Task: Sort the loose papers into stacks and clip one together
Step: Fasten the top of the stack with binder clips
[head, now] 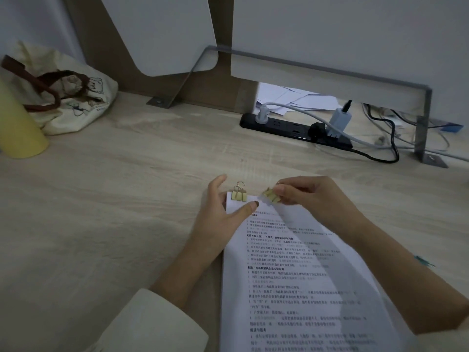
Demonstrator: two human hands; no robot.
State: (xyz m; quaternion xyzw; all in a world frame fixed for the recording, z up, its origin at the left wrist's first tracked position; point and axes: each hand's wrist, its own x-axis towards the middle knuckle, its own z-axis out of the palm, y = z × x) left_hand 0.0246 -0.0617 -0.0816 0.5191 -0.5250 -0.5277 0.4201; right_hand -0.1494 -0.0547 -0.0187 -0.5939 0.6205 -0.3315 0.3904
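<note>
A stack of printed white papers (291, 280) lies on the wooden desk in front of me. One gold binder clip (238, 194) is clamped on the stack's far left corner. My left hand (223, 219) rests on the stack's top left edge, its thumb pressing the page just below that clip, fingers spread. My right hand (312, 196) pinches a second gold binder clip (271, 196) between thumb and fingers, at the top edge of the stack a little to the right of the first clip.
A black power strip (294, 130) with plugs and cables lies at the back right. A cream tote bag (68, 97) and a yellow cylinder (17, 125) stand at the back left. More loose papers (291, 97) lie behind the divider's metal bracket (421, 130).
</note>
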